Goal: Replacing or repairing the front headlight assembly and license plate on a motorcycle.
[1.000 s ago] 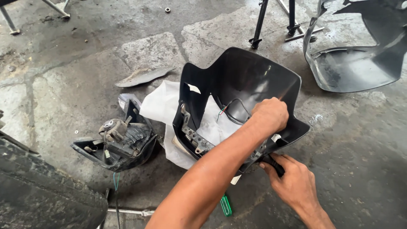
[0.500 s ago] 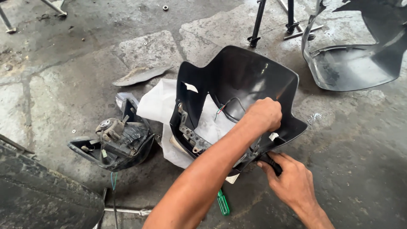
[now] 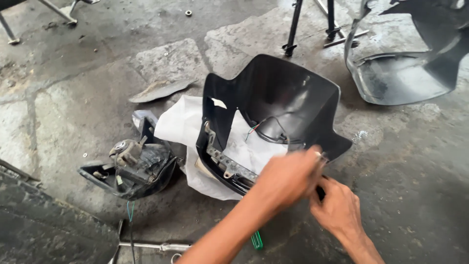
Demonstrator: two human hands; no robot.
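Note:
A black motorcycle front cowl (image 3: 273, 93) stands on a white sheet (image 3: 178, 127) on the concrete floor, its hollow side facing me, with loose wires (image 3: 266, 132) inside. My left hand (image 3: 288, 178) is a closed, motion-blurred fist at the cowl's near right edge, and a small pale tip sticks out of it. Just below, my right hand (image 3: 337, 210) grips a black tool handle (image 3: 320, 194) against the cowl's lower edge. What the tool's tip touches is hidden by my left hand.
A black headlight unit (image 3: 137, 166) with wires lies left of the cowl. A green-handled screwdriver (image 3: 256, 239) and a metal rod (image 3: 156, 246) lie near me. Another dark fairing (image 3: 405, 73) sits far right, stand legs (image 3: 293, 29) behind, a tyre (image 3: 44, 230) at bottom left.
My left fist has slid off the cowl's rim toward me and is blurred with motion. My right hand stays on the black handle.

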